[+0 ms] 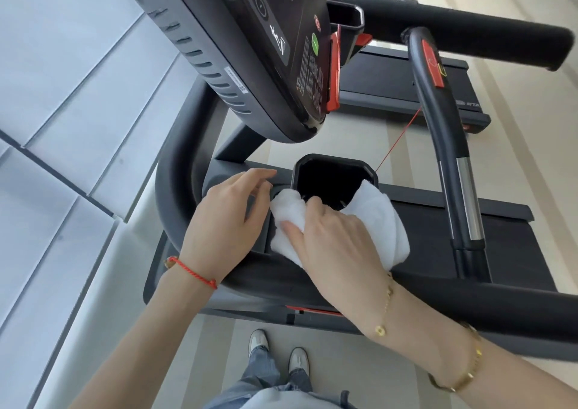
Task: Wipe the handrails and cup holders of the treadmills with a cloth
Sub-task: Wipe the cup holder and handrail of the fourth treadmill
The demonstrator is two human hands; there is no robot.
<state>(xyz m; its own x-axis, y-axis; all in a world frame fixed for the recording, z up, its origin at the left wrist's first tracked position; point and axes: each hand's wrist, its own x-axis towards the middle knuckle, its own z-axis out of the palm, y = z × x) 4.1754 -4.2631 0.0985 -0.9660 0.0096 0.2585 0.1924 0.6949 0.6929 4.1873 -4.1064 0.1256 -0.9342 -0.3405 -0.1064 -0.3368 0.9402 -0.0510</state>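
Observation:
A white cloth (386,217) lies bunched over the near rim of a black square cup holder (331,161) on the treadmill's console tray. My right hand (334,236) presses down on the cloth, fingers curled into it at the holder's edge. Just left of the cloth, my left hand (231,217) rests with loosely spread fingers on the black tray and holds nothing. A thick curved black handrail (175,174) loops around the left of the tray. The padded near handrail (488,314) runs off to the right under my right forearm.
The tilted console panel (259,48) hangs above the cup holder. A black grip bar with a silver sensor (466,202) stands at the right. A red safety cord (397,141) crosses near it. A second treadmill's rail (469,26) is beyond. A grey wall (62,111) is at the left.

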